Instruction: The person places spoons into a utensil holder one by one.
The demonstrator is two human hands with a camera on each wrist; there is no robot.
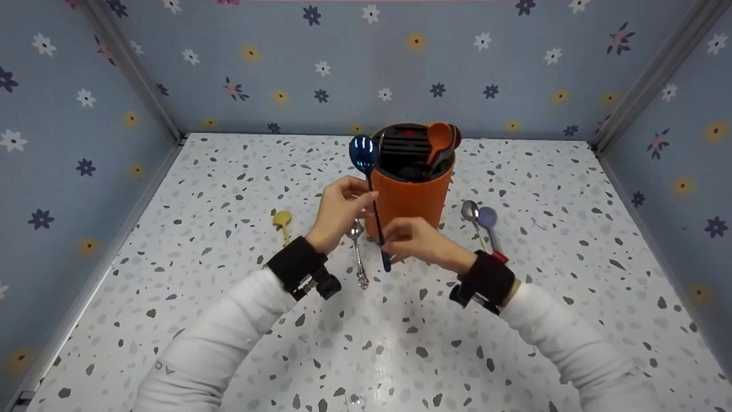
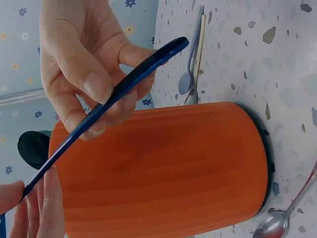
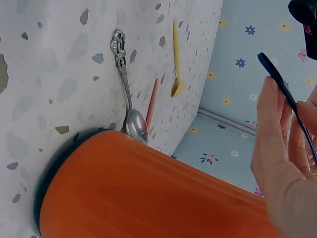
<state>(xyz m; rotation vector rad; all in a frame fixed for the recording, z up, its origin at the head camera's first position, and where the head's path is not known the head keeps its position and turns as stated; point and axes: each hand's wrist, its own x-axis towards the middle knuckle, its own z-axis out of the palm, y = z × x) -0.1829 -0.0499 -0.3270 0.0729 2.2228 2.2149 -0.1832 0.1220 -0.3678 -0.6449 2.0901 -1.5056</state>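
Note:
A long-handled spoon with a shiny dark-blue bowl (image 1: pixel 363 153) slants upright in front of a ribbed orange utensil holder (image 1: pixel 410 201). Just below the bowl, my left hand (image 1: pixel 338 207) pinches its thin handle between thumb and fingers. My right hand (image 1: pixel 420 237) pinches the handle lower down, close to its tip; in the left wrist view the right thumb lies on the handle with fingers behind. The holder has a black slotted insert. In it stand an orange spoon (image 1: pixel 440 136) and several dark utensils, partly hidden.
Left of the holder lie an ornate silver spoon (image 1: pixel 360 260), a yellow spoon (image 1: pixel 282 218) and a pink handle (image 3: pixel 152 105). To its right are another silver spoon (image 1: pixel 470 210) and a purple spoon (image 1: pixel 488 217). Flower-patterned panels (image 1: pixel 389 63) wall the speckled table (image 1: pixel 229 171) on three sides.

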